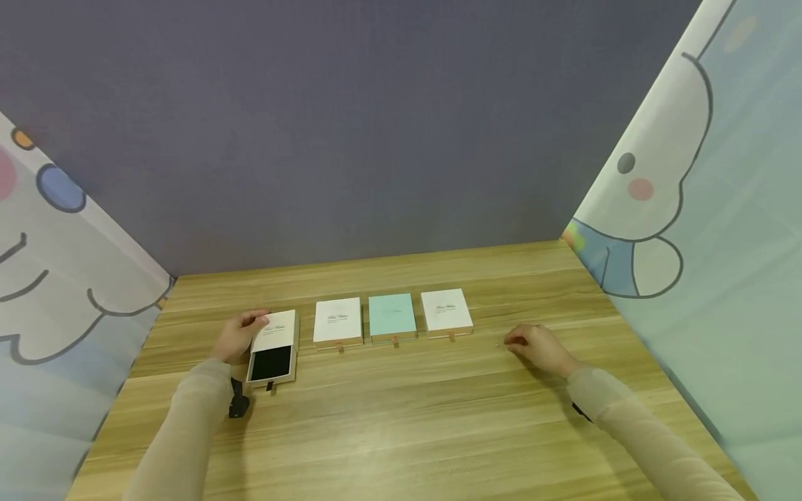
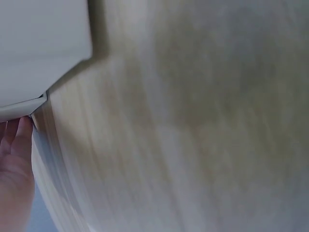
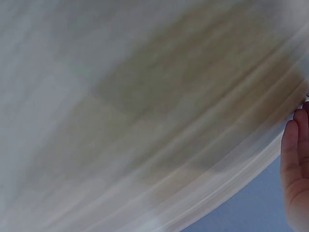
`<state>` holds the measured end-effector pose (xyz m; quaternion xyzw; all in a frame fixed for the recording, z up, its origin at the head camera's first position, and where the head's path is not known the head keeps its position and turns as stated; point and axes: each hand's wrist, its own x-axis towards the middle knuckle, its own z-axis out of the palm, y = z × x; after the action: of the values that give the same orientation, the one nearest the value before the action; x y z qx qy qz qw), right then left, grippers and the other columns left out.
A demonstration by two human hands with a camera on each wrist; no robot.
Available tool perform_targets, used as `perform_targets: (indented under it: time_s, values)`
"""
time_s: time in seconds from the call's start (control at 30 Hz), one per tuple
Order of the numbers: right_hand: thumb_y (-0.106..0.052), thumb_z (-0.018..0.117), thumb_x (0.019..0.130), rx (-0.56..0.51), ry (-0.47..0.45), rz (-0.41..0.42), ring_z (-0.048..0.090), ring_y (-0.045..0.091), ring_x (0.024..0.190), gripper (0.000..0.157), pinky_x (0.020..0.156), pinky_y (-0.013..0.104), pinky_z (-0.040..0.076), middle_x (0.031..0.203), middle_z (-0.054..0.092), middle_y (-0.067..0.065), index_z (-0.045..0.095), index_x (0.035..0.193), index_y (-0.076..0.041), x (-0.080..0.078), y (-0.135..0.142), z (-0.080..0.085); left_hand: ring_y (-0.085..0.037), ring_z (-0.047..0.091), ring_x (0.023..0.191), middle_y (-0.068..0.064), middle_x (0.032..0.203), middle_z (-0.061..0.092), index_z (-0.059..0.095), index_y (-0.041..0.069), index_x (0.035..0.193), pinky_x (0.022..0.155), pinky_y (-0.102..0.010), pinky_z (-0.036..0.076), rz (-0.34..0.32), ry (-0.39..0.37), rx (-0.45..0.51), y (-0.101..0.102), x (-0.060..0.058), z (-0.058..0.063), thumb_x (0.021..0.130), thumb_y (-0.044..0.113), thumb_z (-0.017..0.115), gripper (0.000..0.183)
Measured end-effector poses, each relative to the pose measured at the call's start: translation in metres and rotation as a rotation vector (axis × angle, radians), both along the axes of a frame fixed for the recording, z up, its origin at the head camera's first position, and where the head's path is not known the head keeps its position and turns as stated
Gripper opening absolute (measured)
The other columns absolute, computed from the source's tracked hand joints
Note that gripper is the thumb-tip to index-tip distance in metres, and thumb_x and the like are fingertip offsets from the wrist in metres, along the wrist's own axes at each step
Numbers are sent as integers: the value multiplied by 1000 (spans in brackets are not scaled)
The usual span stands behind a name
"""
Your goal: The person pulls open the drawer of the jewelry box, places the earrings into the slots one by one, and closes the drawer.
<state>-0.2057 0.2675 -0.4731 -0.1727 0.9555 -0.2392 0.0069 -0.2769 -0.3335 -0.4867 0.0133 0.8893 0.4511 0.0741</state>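
Note:
At the left of the table, my left hand (image 1: 237, 335) grips a white drawer gift box (image 1: 276, 335), its thumb on the lid. The box's drawer (image 1: 293, 376) is pulled out toward me and shows a black lining with a dark pull tab. In the left wrist view, fingers (image 2: 21, 137) touch the edge of the box (image 2: 43, 43). Low over the table at the right, my right hand (image 1: 540, 348) pinches a tiny shiny thing (image 1: 498, 344) at its fingertips; its kind is too small to tell. Only part of this hand (image 3: 295, 169) shows in the right wrist view.
Right of the drawer box, a white box (image 1: 338, 320), a mint green box (image 1: 392, 315) and another white box (image 1: 446, 311) stand closed in a row. A dark wall (image 1: 376, 139) rises behind the wooden table (image 1: 388, 417); cartoon-print curtains (image 1: 739, 243) hang at both sides.

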Motion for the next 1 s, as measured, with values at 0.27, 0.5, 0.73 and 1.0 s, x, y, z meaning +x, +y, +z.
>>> perform_targets:
  time_s: [0.27, 0.5, 0.73, 1.0]
  values:
    - [-1, 68, 79, 3, 73, 44, 64, 17, 74, 10, 62, 23, 53, 84, 68, 4, 71, 87, -5, 0, 0, -4, 0, 54, 77, -26, 119, 54, 48, -2, 130, 64, -19, 49, 16, -4, 34, 1, 1, 0, 95, 39, 45, 54]
    - [0, 67, 78, 27, 93, 40, 65, 19, 75, 9, 64, 25, 54, 83, 68, 5, 71, 85, -4, 1, -1, -5, -5, 53, 79, -22, 117, 54, 49, 1, 131, 65, -20, 48, 33, -33, 15, 4, 1, 0, 95, 40, 44, 53]
    - [0, 68, 78, 76, 137, 34, 66, 21, 75, 7, 65, 30, 55, 82, 69, 6, 71, 83, -5, -1, -6, -2, -3, 52, 77, -22, 113, 55, 50, -2, 128, 64, -18, 47, 57, -18, 28, 6, 1, 3, 96, 36, 46, 50]
    - [-1, 68, 78, 43, 103, -27, 66, 23, 75, 7, 64, 32, 55, 82, 69, 7, 72, 83, -4, -1, -9, -2, -4, 52, 83, -24, 119, 54, 50, 0, 129, 69, -19, 46, 21, -10, 3, 4, 3, 4, 96, 39, 44, 52]
